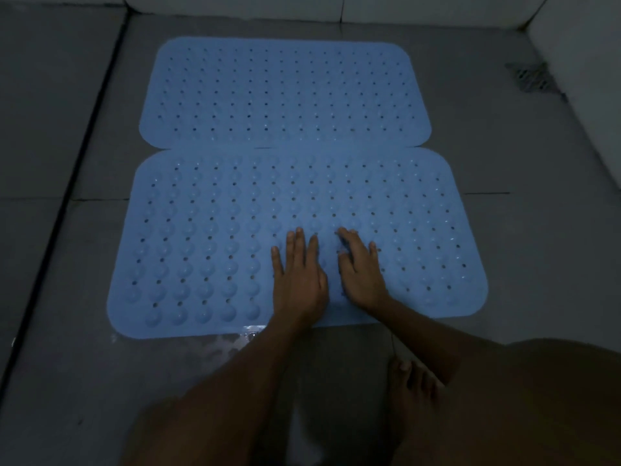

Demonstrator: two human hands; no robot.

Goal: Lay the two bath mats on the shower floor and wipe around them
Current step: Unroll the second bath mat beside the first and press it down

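Bath mats are both down on the grey shower floor [504,264] already, the far mat [285,92] and the near mat [201,237] butted edge to edge so there's no gap between them. Left hand [297,277] and right hand [361,274] lie side by side on the near one, fingers straight-ish and holding nothing, so no grip at all, just pressing, I'd guess to seat the suction cups. Drain [531,77] stays uncovered at the far right. Wiping looks not yet started.
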